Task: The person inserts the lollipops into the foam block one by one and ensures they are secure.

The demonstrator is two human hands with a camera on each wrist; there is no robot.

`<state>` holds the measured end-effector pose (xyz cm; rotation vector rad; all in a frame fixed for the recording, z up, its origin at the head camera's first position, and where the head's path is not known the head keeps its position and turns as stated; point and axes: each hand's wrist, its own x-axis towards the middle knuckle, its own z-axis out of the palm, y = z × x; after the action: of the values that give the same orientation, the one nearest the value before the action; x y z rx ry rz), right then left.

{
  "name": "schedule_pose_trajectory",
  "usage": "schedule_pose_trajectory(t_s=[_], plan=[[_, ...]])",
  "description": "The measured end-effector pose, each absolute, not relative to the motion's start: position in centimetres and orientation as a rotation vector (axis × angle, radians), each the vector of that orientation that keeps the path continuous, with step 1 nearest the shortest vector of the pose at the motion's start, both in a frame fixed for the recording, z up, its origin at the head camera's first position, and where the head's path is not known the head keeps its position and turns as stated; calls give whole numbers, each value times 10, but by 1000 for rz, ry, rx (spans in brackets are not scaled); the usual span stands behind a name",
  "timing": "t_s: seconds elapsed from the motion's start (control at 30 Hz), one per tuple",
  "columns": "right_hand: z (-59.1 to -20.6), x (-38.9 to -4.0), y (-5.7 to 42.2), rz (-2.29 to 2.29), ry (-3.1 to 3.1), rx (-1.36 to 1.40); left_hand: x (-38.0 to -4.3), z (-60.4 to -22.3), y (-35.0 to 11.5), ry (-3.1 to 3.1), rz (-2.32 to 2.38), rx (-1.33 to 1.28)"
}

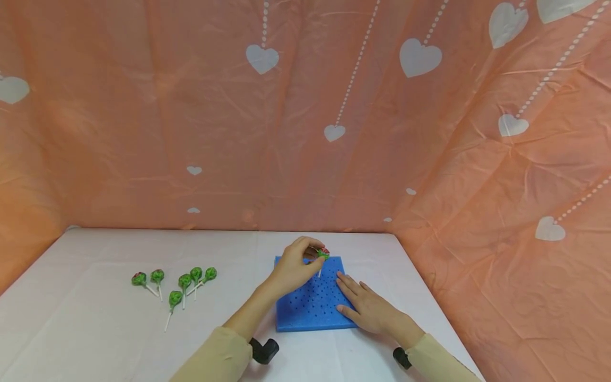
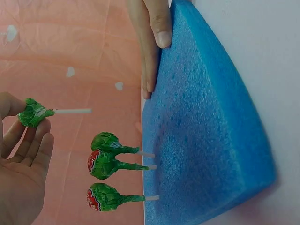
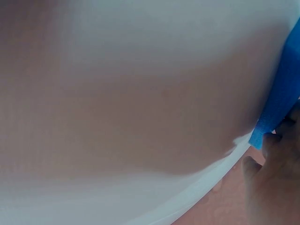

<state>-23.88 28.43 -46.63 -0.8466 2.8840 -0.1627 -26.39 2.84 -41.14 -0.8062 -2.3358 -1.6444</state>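
Observation:
Between thumb and fingers, my left hand (image 1: 296, 269) pinches a green-wrapped lollipop (image 1: 323, 254) by its head. The bare white stick points down over the blue foam board (image 1: 312, 313), apart from its surface in the left wrist view. Three more lollipops (image 2: 104, 197) stand with their sticks in the board there; my left hand hides them in the head view. My right hand (image 1: 372, 312) rests on the board's right edge with fingers extended. In the right wrist view, part of that hand (image 3: 276, 173) shows beside the board's blue side (image 3: 281, 93).
Several green lollipops (image 1: 184, 281) lie loose on the white tablecloth (image 1: 95, 318) to the left, some with crossed sticks. An orange curtain (image 1: 296, 180) with white hearts hangs behind the table and along its right side. Black wrist devices (image 1: 265, 351) sit at both sleeves.

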Motion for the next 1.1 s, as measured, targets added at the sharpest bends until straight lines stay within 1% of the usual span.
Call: schedule_pose_trajectory(t_s=[0.37, 0.77, 1.1], plan=[[-466, -239, 284, -173, 2881, -835, -280, -415, 37, -2430, -1447, -879], [-467, -240, 284, -176, 2868, -804, -284, -419, 38, -2582, -1182, -808], [-466, -239, 284, -194, 2867, -803, -286, -426, 36, -2605, -1079, -829]])
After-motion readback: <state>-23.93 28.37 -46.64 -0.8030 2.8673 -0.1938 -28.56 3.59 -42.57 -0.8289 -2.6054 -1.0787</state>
